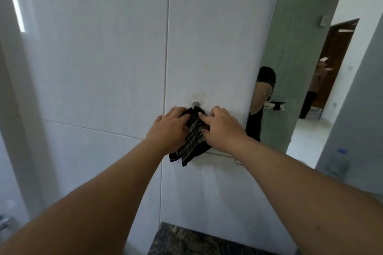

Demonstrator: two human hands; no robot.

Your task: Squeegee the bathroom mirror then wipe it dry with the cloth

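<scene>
A dark cloth (193, 141) with grey stripes hangs from a small round metal hook (195, 104) on the white tiled wall. My left hand (169, 128) grips the cloth's left side near the top. My right hand (222, 128) holds its right side, with fingers pressed on the fabric just under the hook. The bathroom mirror (294, 64) is on the wall to the right of the cloth, and it reflects my arm and a doorway. A black squeegee (276, 105) shows only as a reflection in the mirror.
A dark speckled stone counter (186, 240) lies below at the bottom edge. A metal fitting (5, 223) sits at the lower left. A blurred plastic bottle (336, 163) stands at the right. Another person appears reflected in the mirror's doorway.
</scene>
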